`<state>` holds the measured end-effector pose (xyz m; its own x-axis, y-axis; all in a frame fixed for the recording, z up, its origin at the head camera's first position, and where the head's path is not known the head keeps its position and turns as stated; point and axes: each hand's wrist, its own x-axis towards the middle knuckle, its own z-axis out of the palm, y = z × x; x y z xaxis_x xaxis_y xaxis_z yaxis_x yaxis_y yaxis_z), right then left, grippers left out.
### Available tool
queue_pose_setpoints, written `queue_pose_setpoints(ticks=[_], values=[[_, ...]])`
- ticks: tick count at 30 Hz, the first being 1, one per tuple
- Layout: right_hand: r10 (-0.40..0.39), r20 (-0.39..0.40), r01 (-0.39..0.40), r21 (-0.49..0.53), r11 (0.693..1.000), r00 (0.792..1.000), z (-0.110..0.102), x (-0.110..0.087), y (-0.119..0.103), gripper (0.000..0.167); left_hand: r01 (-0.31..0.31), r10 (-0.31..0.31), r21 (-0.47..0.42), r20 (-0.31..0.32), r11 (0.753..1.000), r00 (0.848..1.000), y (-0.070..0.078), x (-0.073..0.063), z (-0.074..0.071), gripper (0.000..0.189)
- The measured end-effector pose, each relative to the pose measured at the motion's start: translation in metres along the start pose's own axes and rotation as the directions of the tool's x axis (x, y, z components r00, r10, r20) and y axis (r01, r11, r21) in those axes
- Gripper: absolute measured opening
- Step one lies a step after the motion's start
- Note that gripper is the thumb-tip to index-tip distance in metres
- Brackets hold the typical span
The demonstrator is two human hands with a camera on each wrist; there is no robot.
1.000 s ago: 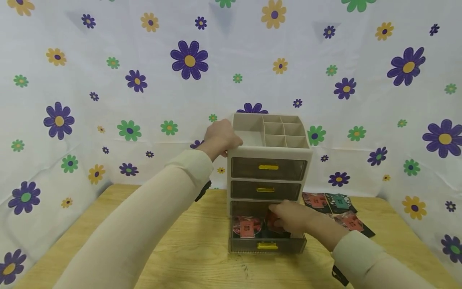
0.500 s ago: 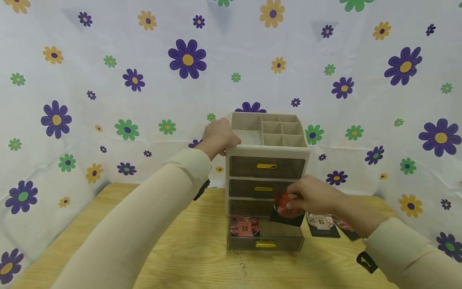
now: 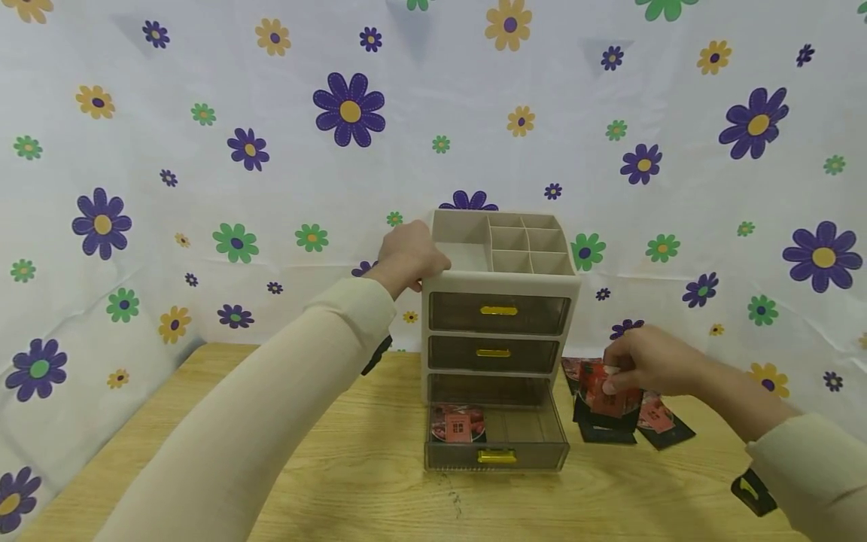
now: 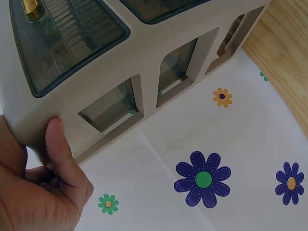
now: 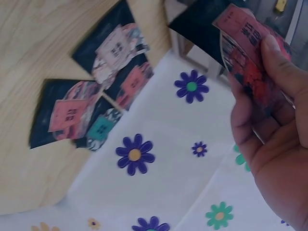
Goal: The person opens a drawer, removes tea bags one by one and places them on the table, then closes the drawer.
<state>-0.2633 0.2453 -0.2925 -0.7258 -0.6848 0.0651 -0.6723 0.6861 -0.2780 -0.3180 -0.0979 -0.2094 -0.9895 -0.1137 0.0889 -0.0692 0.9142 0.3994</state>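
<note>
A beige desktop drawer organizer (image 3: 501,283) with dark see-through drawers and gold handles stands mid-table. My left hand (image 3: 410,254) grips its upper left edge; in the left wrist view the thumb (image 4: 60,144) lies along the side wall. The bottom drawer (image 3: 454,458) is pulled out, with one black and red packet (image 3: 455,424) lying flat in its left part. Right of the organizer, my right hand (image 3: 653,363) pinches another black and red packet (image 3: 601,397) between thumb and fingers. In the right wrist view this held packet (image 5: 243,48) is tilted, above the tabletop.
Several packets lie on the table right of the organizer, among them a pink-labelled one (image 5: 72,113), a pale-labelled one (image 5: 115,53) and a green-labelled one (image 5: 100,131). A flowered white cloth (image 3: 271,188) hangs behind the wooden table (image 3: 339,452).
My right hand has lifted the packet out of the bottom drawer and carried it right, over the packets on the table. My left hand keeps its grip on the organizer.
</note>
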Motion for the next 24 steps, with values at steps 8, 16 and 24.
queue_pose_setpoints(ticks=[8, 16, 24], values=[[0.039, 0.285, -0.103, 0.215, 0.971, 0.958, 0.032, -0.014, 0.028, 0.026, 0.004, -0.004, -0.007, 0.003, 1.000, 1.000, -0.001, -0.002, -0.002, 0.035], [0.042, 0.266, -0.092, 0.178, 0.980, 0.963, 0.073, -0.022, 0.040, 0.028, 0.017, -0.017, -0.021, 0.002, 1.000, 1.000, 0.001, -0.005, 0.000, 0.036], [0.152, 0.194, -0.150, -0.025, 0.988, 0.969, 0.088, -0.021, 0.037, 0.029, 0.015, -0.015, -0.021, -0.012, 1.000, 1.000, 0.000, -0.007, 0.001, 0.035]])
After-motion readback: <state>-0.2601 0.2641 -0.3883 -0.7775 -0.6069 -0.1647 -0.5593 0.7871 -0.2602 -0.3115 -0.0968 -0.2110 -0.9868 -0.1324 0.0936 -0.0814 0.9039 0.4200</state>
